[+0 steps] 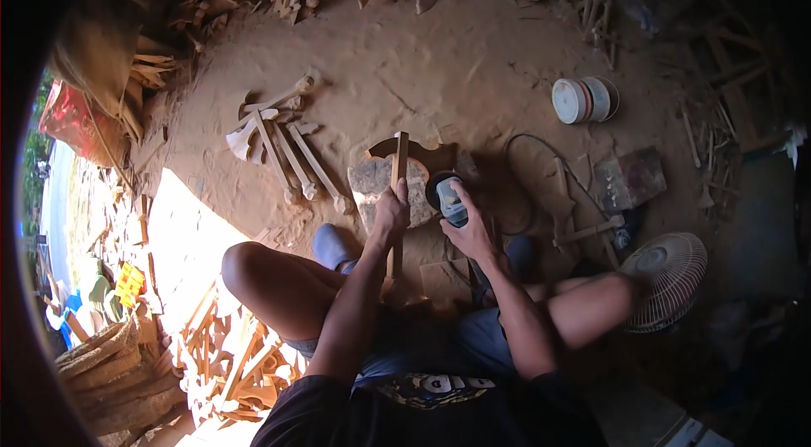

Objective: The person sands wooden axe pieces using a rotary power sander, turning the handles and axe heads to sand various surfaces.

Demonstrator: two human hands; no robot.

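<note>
Wooden axe-shaped piece (400, 160) laid over the pale stone block (368, 187), blade end at the block's far side, handle running back towards the lap. Held by the left hand (392, 215), closed firmly round the handle. Held in the right hand (475, 234), fingers wrapped round the casing: a handheld disc grinder (453, 207), at the block's right edge. Hard to tell whether spinning or touching wood.

Could skid or kick sideways if pressed in at a steep angle, with the left hand just beside the disc (433, 190) and no glove to take a graze. Could rock or twist on the block too, for want of a clamp, and so end up gouged at the thin curved edge. Worth watching: the power cord (553, 149), looped on the ground right of the block, apt to snag and tug the grinder off line. Likewise the fan (667, 278), farther right and nearer the body, liable to blow dust about if running. Possibly hazardous to bare knees and eyes.
</note>
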